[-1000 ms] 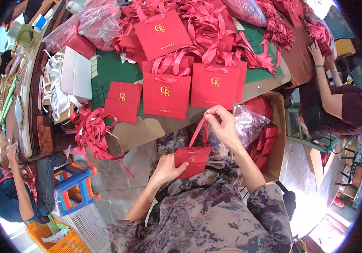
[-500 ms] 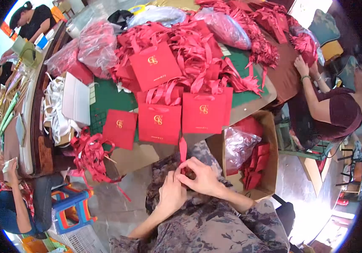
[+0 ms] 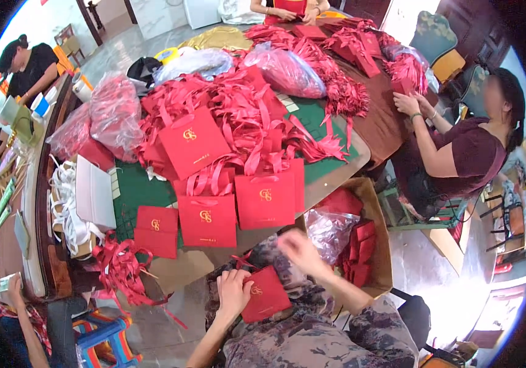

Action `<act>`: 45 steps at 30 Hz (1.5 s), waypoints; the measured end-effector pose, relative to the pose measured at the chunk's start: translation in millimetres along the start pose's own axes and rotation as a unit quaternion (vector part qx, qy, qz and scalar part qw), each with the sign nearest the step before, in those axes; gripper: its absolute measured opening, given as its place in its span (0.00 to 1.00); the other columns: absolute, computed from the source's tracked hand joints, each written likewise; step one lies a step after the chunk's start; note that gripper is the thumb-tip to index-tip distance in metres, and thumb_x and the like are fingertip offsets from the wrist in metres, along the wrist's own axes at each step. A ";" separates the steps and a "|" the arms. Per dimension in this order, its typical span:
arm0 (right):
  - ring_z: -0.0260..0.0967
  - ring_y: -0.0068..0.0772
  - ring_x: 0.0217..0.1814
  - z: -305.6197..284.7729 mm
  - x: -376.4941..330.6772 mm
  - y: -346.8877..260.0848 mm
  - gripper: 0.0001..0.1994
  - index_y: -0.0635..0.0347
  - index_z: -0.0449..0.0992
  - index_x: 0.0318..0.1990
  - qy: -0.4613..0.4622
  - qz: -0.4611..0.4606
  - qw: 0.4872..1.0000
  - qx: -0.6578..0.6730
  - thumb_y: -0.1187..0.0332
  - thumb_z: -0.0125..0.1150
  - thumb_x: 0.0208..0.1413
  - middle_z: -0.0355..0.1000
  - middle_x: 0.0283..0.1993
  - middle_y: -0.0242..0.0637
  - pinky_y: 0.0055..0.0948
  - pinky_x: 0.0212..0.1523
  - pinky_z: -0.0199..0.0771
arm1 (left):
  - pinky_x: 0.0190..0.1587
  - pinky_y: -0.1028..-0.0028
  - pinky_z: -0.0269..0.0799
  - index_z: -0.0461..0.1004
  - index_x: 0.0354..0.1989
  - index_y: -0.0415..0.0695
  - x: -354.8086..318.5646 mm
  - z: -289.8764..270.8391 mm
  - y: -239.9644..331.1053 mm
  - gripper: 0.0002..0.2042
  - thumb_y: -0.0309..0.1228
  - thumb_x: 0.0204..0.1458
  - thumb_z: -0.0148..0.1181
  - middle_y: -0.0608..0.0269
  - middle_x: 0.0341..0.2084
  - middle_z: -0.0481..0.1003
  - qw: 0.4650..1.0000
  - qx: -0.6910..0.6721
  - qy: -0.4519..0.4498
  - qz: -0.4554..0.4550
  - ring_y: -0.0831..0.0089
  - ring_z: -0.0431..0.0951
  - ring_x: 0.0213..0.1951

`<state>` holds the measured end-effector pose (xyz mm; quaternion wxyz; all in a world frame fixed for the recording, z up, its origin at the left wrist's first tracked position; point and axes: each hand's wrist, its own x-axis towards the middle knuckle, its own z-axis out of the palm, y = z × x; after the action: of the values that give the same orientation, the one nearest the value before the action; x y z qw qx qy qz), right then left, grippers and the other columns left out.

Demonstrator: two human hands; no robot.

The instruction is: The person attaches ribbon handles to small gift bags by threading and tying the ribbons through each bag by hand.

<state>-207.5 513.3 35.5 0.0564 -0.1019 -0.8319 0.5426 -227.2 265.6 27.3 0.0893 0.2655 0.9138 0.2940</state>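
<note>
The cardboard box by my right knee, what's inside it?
The cardboard box holds a clear plastic bag of red items and loose flat red pieces. Whatever lies beneath them is covered.

Bright, even daylight, mostly from upper left where the pale floor [image 3: 134,43] washes out. Second blown-out patch on the floor at lower right. Soft, short shadows only under the table edge [image 3: 336,184]. Mild glare on clear plastic bags [image 3: 287,70]. Heavy fisheye: black vignette at all corners, straight edges bowed near rim. Right hand [image 3: 297,245] smeared by motion blur; left hand [image 3: 233,293] and red paper bag [image 3: 264,293] reasonably sharp. Rim detail soft, reds saturated
</note>
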 end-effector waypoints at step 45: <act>0.76 0.41 0.33 40.8 -95.0 -11.1 0.08 0.54 0.74 0.37 -0.255 -0.201 0.931 -0.166 0.66 0.65 0.54 0.74 0.33 0.37 0.38 0.31 0.76 | 0.38 0.74 0.69 0.72 0.47 0.41 -6.6 15.0 4.4 0.15 0.41 0.70 0.44 0.67 0.25 0.71 0.675 -0.685 -0.060 -0.268 0.75 0.72 0.31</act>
<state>-124.6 450.7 30.7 -0.0669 0.2013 -0.8994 0.3822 -214.9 272.4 17.7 0.3754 -0.1091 0.4809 0.7848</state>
